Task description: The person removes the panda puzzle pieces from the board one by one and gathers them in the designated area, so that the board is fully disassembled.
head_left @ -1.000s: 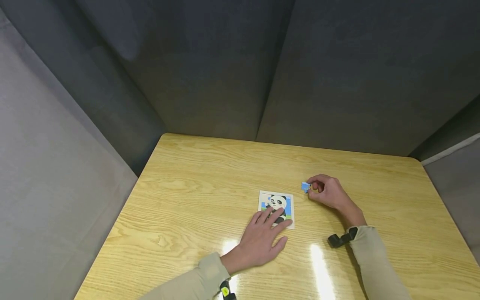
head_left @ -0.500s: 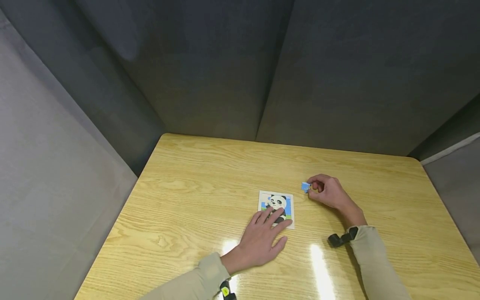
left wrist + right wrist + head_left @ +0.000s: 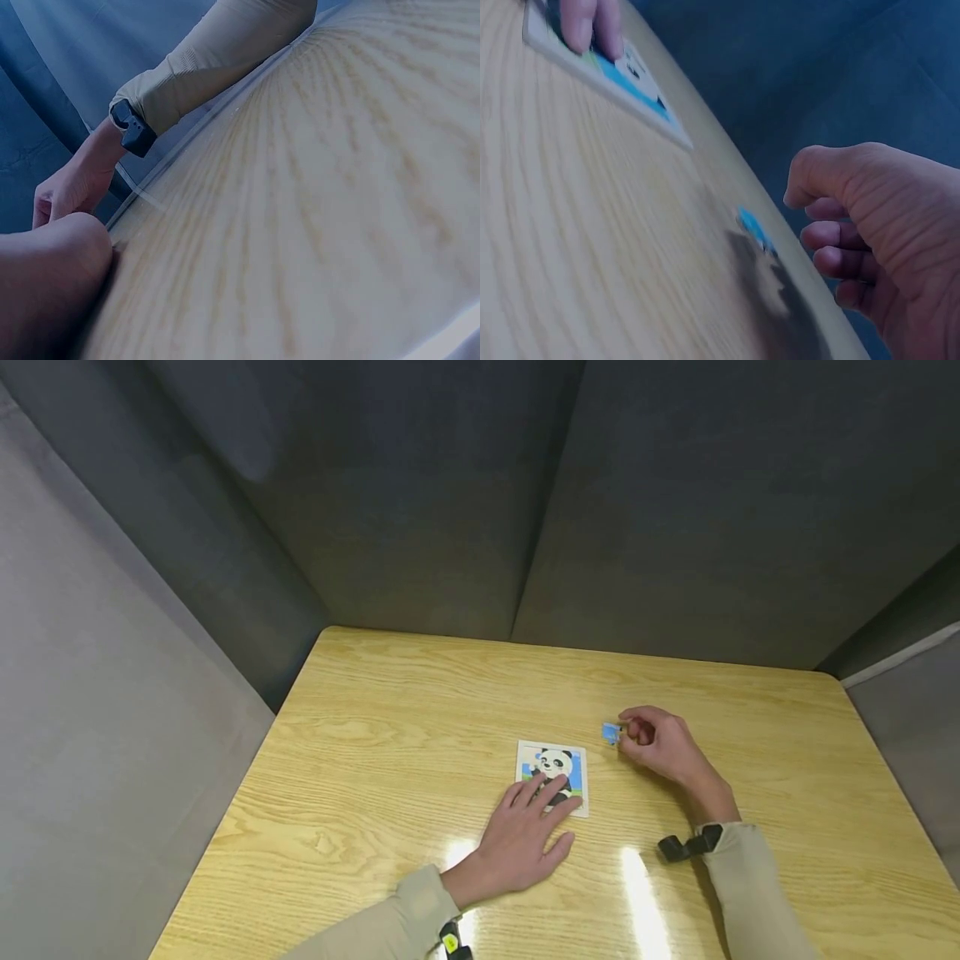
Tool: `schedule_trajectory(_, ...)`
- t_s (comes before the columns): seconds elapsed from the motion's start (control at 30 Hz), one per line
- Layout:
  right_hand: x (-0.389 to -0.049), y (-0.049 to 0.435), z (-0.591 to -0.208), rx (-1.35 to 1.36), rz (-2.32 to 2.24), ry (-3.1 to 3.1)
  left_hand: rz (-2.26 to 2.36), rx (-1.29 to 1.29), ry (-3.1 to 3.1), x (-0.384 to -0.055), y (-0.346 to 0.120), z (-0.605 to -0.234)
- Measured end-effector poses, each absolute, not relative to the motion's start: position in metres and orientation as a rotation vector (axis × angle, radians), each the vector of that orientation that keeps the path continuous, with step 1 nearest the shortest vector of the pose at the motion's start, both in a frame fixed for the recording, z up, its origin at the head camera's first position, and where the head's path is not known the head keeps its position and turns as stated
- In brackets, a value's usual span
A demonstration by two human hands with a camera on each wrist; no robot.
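In the head view a square panda jigsaw puzzle [image 3: 576,768] in a white frame lies on the table. A pale patch shows near its upper left corner. My left hand [image 3: 525,839] rests on the lower part of the puzzle with its fingers spread, hiding some of the picture. To the right of the frame lies a small blue puzzle piece [image 3: 610,732]. My right hand [image 3: 663,747] is close to that piece, fingers loosely bent. The right wrist view shows the puzzle piece [image 3: 753,225] on the tabletop, apart from the right hand's fingertips [image 3: 823,234].
The wooden table [image 3: 375,718] has a rounded far edge with a dark grey curtain [image 3: 420,510] behind it. Black wrist cameras [image 3: 688,845] are strapped at both sleeves. Bright light reflections streak the front of the tabletop.
My right hand has drawn slightly to the right, letting go of the blue puzzle piece, which has barely shifted. My left hand stays on the puzzle.
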State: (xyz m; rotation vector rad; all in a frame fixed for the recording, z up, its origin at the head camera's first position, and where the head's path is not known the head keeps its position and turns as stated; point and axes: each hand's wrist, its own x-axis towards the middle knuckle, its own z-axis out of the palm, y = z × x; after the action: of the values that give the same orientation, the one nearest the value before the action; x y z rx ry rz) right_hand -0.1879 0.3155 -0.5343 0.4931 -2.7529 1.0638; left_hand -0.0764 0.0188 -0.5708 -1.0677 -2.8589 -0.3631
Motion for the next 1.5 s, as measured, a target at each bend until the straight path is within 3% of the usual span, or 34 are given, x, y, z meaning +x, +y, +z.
schedule_trajectory(0.83,-0.170,0.238,-0.524,0.885,1.141,-2.890,-0.366,-1.053,-2.836,-0.074,0.018,-0.570)
schedule_trajectory(1.5,-0.163,0.220,-0.529,0.833,1.097,-2.939,-0.335,-1.069,-2.837,-0.072,0.018,-0.569)
